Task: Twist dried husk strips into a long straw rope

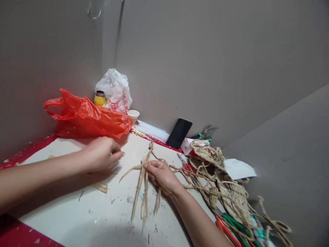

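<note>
My right hand (161, 173) pinches a braid of dried plant strips (150, 148) between thumb and fingers. Loose flat strips (144, 202) fan out below the grip, and one points left. Off to the left, my left hand (102, 154) hovers above the white board, apart from the braid. Its fingers curl inward, their lower edge is blurred, and whatever they may hold is hidden. A short pale strip (101, 187) lies beneath that hand. Thin twisted cord (177, 168) runs from near my right hand toward a heap of woven cord (231, 195).
Behind stand a red plastic bag (89, 118), a white bag (115, 85), a yellow jar (100, 99) and a paper cup (133, 115). A phone (179, 133) leans on the wall. Scissors (189, 168) and pliers (205, 134) lie right, around the cord heap. Grey walls enclose the white board (84, 219).
</note>
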Action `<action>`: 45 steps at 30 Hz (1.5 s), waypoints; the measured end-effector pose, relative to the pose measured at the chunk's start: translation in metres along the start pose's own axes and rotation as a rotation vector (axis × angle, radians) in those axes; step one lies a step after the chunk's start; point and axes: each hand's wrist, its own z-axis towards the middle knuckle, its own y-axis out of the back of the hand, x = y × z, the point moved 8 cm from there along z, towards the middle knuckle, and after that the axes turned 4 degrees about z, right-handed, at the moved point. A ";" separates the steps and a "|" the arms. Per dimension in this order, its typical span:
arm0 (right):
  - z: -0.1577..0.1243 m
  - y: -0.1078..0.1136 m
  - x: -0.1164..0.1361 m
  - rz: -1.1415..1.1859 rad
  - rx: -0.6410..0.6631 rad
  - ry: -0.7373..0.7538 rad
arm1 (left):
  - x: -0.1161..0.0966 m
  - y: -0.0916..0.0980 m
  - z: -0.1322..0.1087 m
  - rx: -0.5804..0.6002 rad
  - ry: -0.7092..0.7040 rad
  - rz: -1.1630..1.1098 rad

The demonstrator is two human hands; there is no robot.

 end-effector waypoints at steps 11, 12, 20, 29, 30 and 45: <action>0.000 -0.001 0.005 -0.009 0.045 0.055 | 0.008 -0.123 0.040 0.252 0.099 -0.439; -0.001 -0.001 0.007 -0.003 0.049 0.055 | 0.006 -0.121 0.041 0.230 0.078 -0.449; -0.004 0.002 0.007 0.080 0.104 -0.018 | -0.005 -0.084 0.036 0.116 0.022 -0.416; -0.006 -0.003 0.010 0.150 0.152 -0.006 | -0.003 -0.112 0.016 0.286 -0.093 -0.485; -0.006 -0.004 0.011 0.154 0.152 -0.005 | 0.000 -0.115 0.016 0.296 -0.056 -0.496; -0.006 -0.004 0.009 0.141 0.145 0.004 | -0.014 -0.104 0.014 0.299 -0.186 -0.234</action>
